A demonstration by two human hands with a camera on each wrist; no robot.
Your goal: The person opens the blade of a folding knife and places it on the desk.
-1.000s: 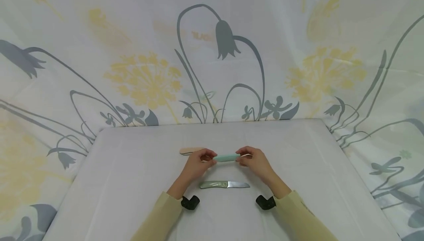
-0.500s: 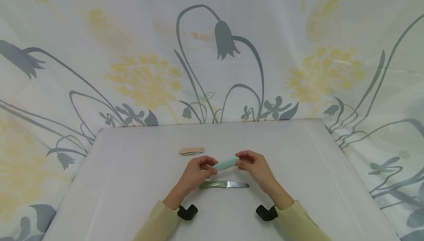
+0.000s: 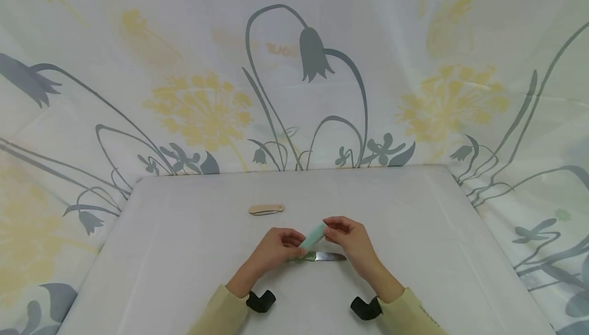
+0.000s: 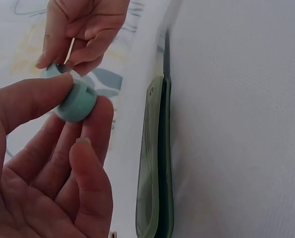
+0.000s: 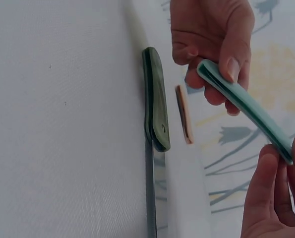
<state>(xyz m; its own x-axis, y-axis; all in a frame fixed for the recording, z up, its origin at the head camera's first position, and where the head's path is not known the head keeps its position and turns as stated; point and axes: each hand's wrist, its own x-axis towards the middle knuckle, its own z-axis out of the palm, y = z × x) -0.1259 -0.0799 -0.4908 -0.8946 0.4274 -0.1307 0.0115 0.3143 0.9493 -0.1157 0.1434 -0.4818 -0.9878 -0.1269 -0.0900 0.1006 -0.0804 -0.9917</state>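
Both hands hold a mint-green folding knife (image 3: 314,236) over the table, slanted with its right end farther back. My left hand (image 3: 273,250) pinches the near end between thumb and fingers. At the far end, the thumb and fingertips of my right hand (image 3: 352,243) grip it. A long dark slot runs along its handle (image 5: 246,103) in the right wrist view, and no blade sticks out. Below the hands lies a knife with a darker green handle (image 4: 154,163), its blade (image 3: 329,257) unfolded to the right; the left hand partly covers its handle in the head view.
A tan folding knife (image 3: 267,209), folded up, lies farther back, left of the hands. The white-covered table (image 3: 184,232) ends at a hanging cloth (image 3: 294,94) with flower prints. Black wrist cameras (image 3: 261,302) sit at both sleeves.
The mint-green knife has come nearer to the person and turned from nearly level to a steep slant. Both hands moved with it, uncovering the tan knife and covering part of the green handle.
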